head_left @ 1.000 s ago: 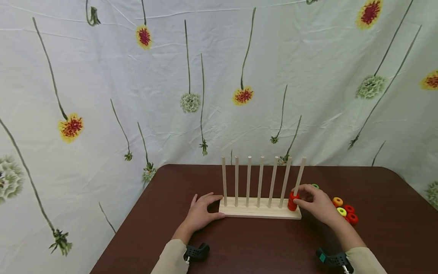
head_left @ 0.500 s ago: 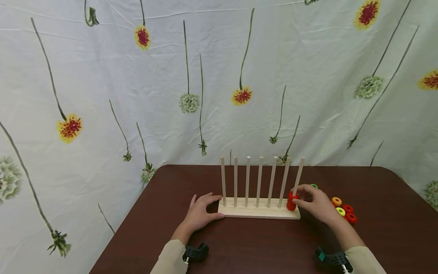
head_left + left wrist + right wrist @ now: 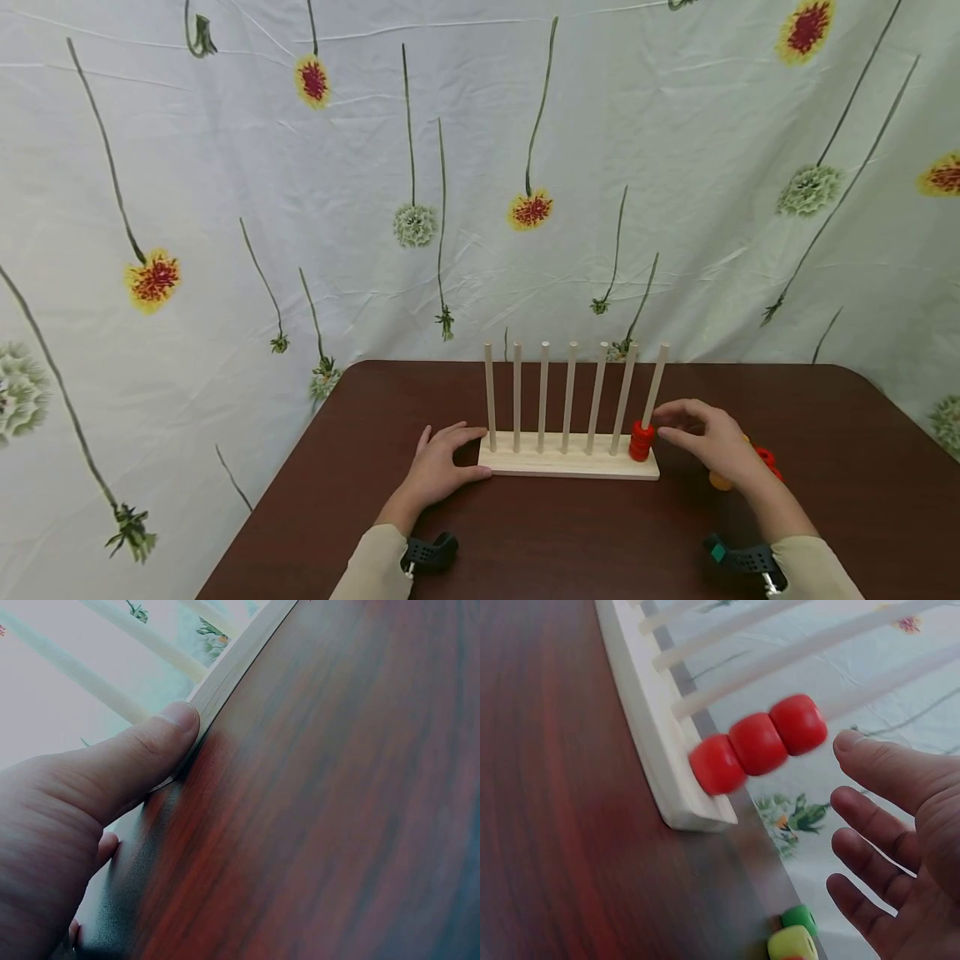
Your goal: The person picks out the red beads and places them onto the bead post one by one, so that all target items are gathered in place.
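A pale wooden pegboard [image 3: 570,468] with a row of upright pegs stands on the table. Three red beads [image 3: 757,744] are stacked on its rightmost peg, down to the base. My left hand [image 3: 437,468] holds the board's left end, thumb at the front edge and index finger by the far corner. In the left wrist view the thumb [image 3: 142,754] presses on the board's edge; most other fingers are hidden. Just right of the red stack, my right hand [image 3: 712,440] is apart from the beads, its fingers spread and holding nothing.
Loose beads lie on the dark table [image 3: 570,542], partly behind my right hand: an orange bead [image 3: 721,482] and a red bead [image 3: 766,457]. The right wrist view shows a green bead [image 3: 799,918] and a yellow bead [image 3: 792,943]. A flowered cloth [image 3: 480,167] hangs behind the table.
My right hand has let go of the top red bead and moved a little right, away from the peg. The left hand stays at the board's end.
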The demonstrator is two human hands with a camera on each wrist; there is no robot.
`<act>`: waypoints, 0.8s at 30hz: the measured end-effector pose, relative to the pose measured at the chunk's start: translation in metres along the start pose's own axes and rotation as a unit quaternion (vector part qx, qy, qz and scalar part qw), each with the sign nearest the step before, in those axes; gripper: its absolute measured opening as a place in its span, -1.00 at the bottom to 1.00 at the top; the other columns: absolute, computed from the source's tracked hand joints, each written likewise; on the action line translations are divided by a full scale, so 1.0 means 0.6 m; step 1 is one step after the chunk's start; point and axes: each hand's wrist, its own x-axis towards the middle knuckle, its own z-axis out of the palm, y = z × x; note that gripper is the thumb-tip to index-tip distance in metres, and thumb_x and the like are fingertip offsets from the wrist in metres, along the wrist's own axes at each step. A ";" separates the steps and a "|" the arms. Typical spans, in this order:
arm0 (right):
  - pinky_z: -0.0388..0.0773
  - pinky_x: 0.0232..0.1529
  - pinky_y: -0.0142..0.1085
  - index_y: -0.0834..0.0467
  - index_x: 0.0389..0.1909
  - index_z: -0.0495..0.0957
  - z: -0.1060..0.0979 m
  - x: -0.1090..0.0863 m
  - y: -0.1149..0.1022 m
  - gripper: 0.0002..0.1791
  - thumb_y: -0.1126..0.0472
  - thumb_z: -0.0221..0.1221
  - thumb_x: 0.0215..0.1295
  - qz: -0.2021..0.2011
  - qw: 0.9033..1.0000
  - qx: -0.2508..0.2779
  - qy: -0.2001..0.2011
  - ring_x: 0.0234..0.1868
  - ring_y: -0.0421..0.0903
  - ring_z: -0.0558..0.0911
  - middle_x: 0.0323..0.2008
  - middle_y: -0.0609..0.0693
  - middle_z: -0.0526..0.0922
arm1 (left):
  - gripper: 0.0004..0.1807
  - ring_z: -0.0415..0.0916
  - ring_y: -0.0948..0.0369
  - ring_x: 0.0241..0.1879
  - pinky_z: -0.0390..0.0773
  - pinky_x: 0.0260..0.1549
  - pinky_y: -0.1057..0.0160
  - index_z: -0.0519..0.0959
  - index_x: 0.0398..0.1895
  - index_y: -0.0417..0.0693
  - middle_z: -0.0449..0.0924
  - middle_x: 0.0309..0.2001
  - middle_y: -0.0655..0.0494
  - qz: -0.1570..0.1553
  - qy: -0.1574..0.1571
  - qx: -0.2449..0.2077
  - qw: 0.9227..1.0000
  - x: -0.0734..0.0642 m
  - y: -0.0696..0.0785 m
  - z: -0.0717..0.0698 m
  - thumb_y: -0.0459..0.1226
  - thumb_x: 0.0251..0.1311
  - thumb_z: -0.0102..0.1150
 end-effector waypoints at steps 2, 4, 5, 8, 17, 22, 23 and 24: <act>0.57 -0.22 -0.39 0.13 0.04 0.63 -0.006 -0.001 0.005 -0.70 0.12 0.30 0.34 0.008 1.000 -0.005 0.001 -0.18 -0.18 0.58 -0.07 0.09 0.69 | -0.31 0.28 -0.05 0.46 -0.20 0.45 -0.41 0.57 0.28 0.11 0.57 0.29 0.07 0.004 0.000 0.002 1.000 0.000 -0.001 0.000 0.06 0.04 0.47; 0.57 -0.24 -0.38 0.13 0.06 0.63 -0.012 -0.002 0.010 -0.68 0.11 0.28 0.36 0.022 1.000 -0.005 0.004 -0.16 -0.12 0.58 -0.01 0.12 0.68 | -0.31 0.29 -0.05 0.45 -0.19 0.44 -0.42 0.57 0.28 0.10 0.57 0.28 0.07 0.007 0.001 0.004 1.000 0.000 -0.001 0.000 0.05 0.04 0.47; 0.57 -0.25 -0.38 0.14 0.07 0.62 -0.014 -0.003 0.012 -0.67 0.10 0.28 0.36 0.027 1.000 -0.006 0.005 -0.15 -0.10 0.58 0.01 0.14 0.67 | -0.31 0.28 -0.05 0.46 -0.20 0.45 -0.41 0.57 0.28 0.11 0.57 0.29 0.07 0.005 0.000 0.003 1.000 0.000 -0.001 0.000 0.05 0.04 0.47; 0.56 -0.31 -0.37 0.15 0.10 0.61 -0.021 -0.006 0.020 -0.64 0.08 0.26 0.38 0.041 0.999 -0.004 0.010 -0.16 -0.09 0.58 0.06 0.19 0.65 | -0.31 0.28 -0.04 0.46 -0.20 0.46 -0.41 0.57 0.28 0.12 0.57 0.29 0.08 0.002 -0.001 0.002 1.000 0.001 -0.001 0.000 0.05 0.04 0.47; 0.58 -0.12 -0.08 0.16 0.11 0.62 -0.036 -0.018 0.060 -0.60 -0.01 0.21 0.42 0.081 0.996 -0.019 0.033 0.03 0.13 0.55 0.19 0.24 0.54 | -0.31 0.27 -0.03 0.46 -0.21 0.47 -0.39 0.56 0.29 0.12 0.57 0.29 0.08 0.001 -0.004 0.004 1.000 0.002 -0.003 0.000 0.04 0.04 0.48; 0.45 0.06 0.25 0.22 0.14 0.59 -0.044 -0.026 0.083 -0.52 -0.07 0.16 0.44 0.102 0.994 -0.008 0.037 0.19 0.31 0.43 0.27 0.34 0.45 | -0.31 0.26 -0.02 0.48 -0.24 0.48 -0.38 0.56 0.29 0.14 0.56 0.30 0.10 -0.003 -0.007 -0.001 1.000 0.003 -0.002 0.002 0.04 0.05 0.47; 0.41 0.08 0.28 0.23 0.15 0.58 -0.046 -0.028 0.087 -0.50 -0.08 0.16 0.45 0.106 0.994 -0.007 0.037 0.22 0.34 0.40 0.28 0.35 0.43 | -0.32 0.25 -0.01 0.48 -0.25 0.48 -0.38 0.56 0.29 0.15 0.56 0.30 0.11 -0.005 -0.007 -0.004 1.000 0.003 -0.001 0.002 0.04 0.05 0.47; 0.37 0.10 0.32 0.24 0.16 0.57 -0.049 -0.029 0.092 -0.48 -0.09 0.15 0.45 0.110 0.993 -0.004 0.034 0.25 0.37 0.36 0.29 0.37 0.41 | -0.32 0.25 -0.01 0.48 -0.25 0.48 -0.38 0.56 0.29 0.15 0.56 0.30 0.11 -0.005 -0.006 -0.006 1.000 0.004 -0.001 0.001 0.04 0.05 0.47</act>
